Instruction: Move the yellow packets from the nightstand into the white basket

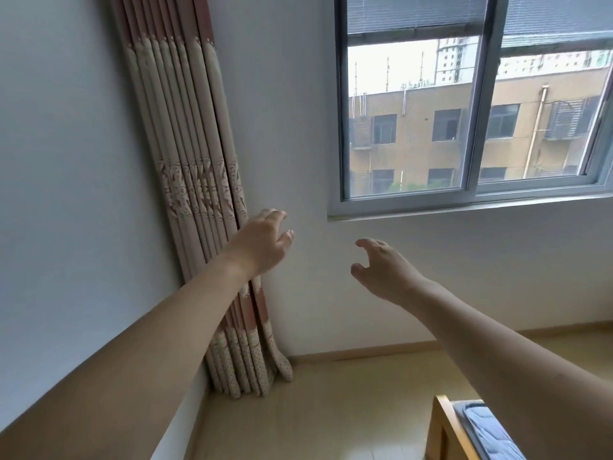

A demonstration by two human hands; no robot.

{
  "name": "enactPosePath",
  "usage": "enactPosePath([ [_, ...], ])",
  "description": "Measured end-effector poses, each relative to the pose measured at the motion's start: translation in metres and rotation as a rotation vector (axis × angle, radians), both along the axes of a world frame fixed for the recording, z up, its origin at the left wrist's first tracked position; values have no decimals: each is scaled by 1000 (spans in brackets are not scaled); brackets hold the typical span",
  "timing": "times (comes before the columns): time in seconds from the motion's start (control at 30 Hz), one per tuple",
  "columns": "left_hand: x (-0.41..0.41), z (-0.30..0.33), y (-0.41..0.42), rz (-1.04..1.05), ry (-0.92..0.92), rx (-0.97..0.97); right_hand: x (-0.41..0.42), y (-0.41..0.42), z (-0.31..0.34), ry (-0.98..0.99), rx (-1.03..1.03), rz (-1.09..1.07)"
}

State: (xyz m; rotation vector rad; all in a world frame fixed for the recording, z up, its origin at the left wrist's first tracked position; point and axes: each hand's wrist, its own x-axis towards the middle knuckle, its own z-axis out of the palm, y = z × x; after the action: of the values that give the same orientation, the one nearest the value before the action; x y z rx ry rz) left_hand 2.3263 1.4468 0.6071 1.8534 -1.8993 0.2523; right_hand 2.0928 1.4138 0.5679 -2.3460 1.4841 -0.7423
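Both my hands are up in the air with nothing in them. Left hand (262, 242) has loose, bent fingers in front of the curtain (195, 180). Right hand (381, 270) is loose too, below the window (471, 104). They are apart. I can't see any yellow packets, nightstand or basket. Low on my right is a wooden bed corner (446, 426) on the floor (315, 410).
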Motion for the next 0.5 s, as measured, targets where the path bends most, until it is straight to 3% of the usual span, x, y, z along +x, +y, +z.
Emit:
enactPosePath([
  [0.13,-2,-15,-85,-74,-36,85,5,-76,-3,26,14,-15],
  [0.5,-6,-32,-373,-273,26,57,6,-333,-27,71,36,-181],
])
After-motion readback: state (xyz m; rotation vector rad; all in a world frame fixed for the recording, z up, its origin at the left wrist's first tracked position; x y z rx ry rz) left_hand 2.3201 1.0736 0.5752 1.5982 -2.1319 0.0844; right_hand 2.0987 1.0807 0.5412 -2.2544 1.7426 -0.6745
